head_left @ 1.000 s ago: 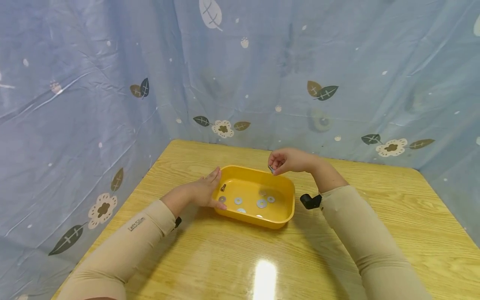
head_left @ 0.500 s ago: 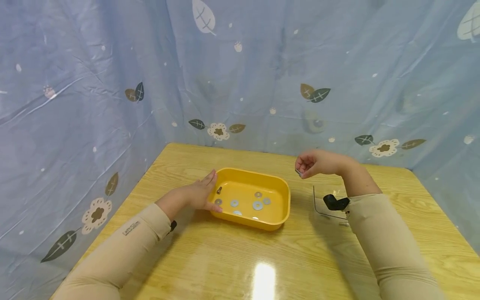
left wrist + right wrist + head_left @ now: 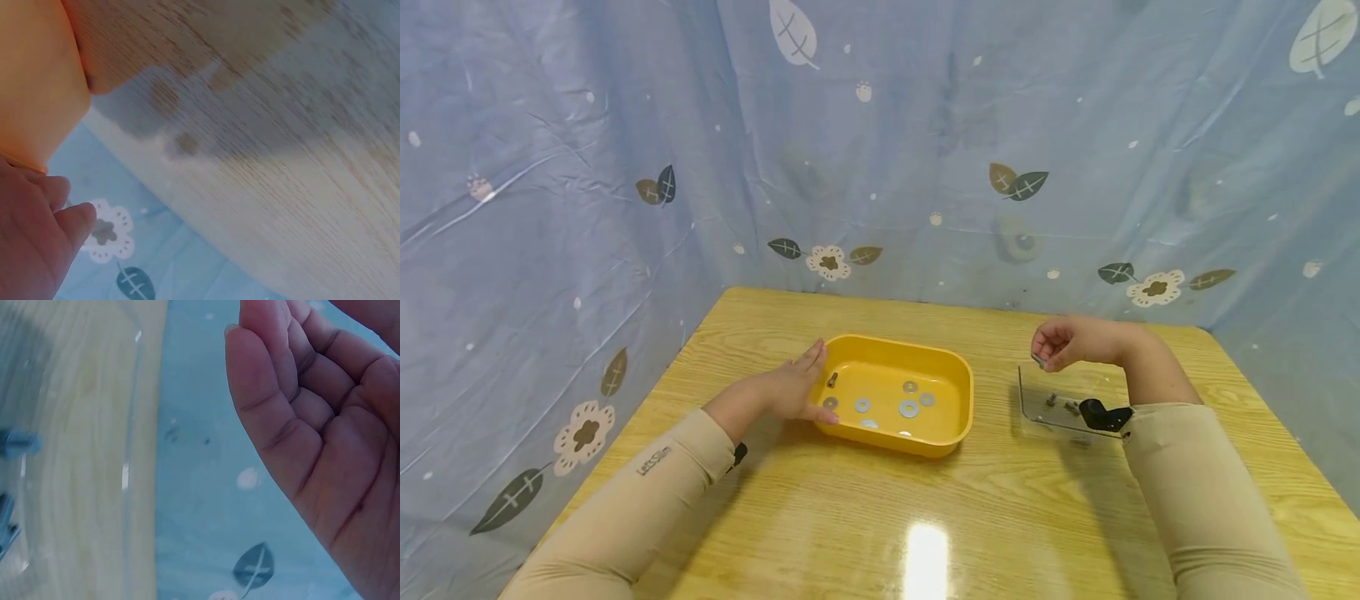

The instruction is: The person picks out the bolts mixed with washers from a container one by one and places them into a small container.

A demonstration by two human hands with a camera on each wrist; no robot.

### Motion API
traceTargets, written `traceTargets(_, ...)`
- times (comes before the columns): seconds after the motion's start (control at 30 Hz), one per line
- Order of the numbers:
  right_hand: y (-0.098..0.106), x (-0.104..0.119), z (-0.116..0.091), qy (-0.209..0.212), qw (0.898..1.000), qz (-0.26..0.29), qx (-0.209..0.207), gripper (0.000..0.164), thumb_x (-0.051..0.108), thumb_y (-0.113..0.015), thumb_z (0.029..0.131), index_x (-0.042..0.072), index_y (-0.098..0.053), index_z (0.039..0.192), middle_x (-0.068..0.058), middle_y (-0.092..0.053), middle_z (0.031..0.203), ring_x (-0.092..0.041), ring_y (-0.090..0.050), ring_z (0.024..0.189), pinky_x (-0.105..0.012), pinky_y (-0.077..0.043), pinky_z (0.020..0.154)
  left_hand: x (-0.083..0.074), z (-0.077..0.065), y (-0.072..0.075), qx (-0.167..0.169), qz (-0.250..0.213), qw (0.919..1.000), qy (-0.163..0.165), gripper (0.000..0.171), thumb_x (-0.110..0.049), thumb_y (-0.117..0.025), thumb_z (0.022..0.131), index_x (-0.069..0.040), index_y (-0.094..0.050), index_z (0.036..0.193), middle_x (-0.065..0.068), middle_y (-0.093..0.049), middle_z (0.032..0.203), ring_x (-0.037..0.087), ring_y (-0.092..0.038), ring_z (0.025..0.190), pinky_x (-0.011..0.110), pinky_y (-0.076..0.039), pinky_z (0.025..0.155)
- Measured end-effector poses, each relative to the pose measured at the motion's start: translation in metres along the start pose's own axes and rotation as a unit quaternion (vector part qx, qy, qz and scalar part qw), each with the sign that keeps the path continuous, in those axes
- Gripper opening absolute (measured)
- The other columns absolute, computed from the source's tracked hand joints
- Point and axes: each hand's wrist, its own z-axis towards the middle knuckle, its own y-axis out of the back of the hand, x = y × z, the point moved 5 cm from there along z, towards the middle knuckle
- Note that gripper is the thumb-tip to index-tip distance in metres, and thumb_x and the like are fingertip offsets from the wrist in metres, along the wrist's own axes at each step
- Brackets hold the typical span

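My left hand rests on the left end of a yellow plastic tray, fingers spread and fairly straight, thumb over the near rim. Inside the tray lie several flat washers and one bolt. My right hand pinches a small grey metal piece, elongated like a short bolt and partly hidden by the fingertips. It is above a clear box, which holds several bolts. In the right wrist view the held piece is hidden behind the fingers.
Both containers stand on a wood-grain table, the clear box to the right of the tray. A blue patterned curtain hangs behind and along the left side. My right forearm covers part of the box's right side.
My right hand has moved right from above the tray to above the clear box, still pinching the small metal piece. The box and its bolts have come into sight. My left hand stays on the tray.
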Motion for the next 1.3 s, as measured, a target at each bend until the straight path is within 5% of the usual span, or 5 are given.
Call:
traceTargets(0.53,-0.002,-0.048,-0.005,-0.043,0.996,0.074,-0.004,0.030,0.005,-0.062,0.085,-0.009,-0.047,0.107,-0.007,-0.052,0.086,-0.018,-0.050,0.077,-0.040,-0.046,0.077,0.002,0.000,0.002,0.003,0.009,1.0000,0.002,0.120,-0.074,-0.051,0.070,-0.001,0.008,0.145,0.015,0.017,0.150,0.027,0.002,0.139,0.050,-0.010,0.110)
traceTargets(1.3,-0.001,-0.066,-0.009,-0.051,0.994,0.096,-0.006,0.032,0.007,-0.060,0.087,-0.011,-0.047,0.110,-0.006,-0.057,0.086,-0.018,-0.054,0.079,-0.043,-0.044,0.083,0.000,0.000,-0.001,-0.006,0.000,1.0000,-0.005,0.120,-0.073,-0.052,0.070,0.001,0.007,0.145,0.016,0.016,0.150,0.030,-0.001,0.139,0.051,-0.011,0.109)
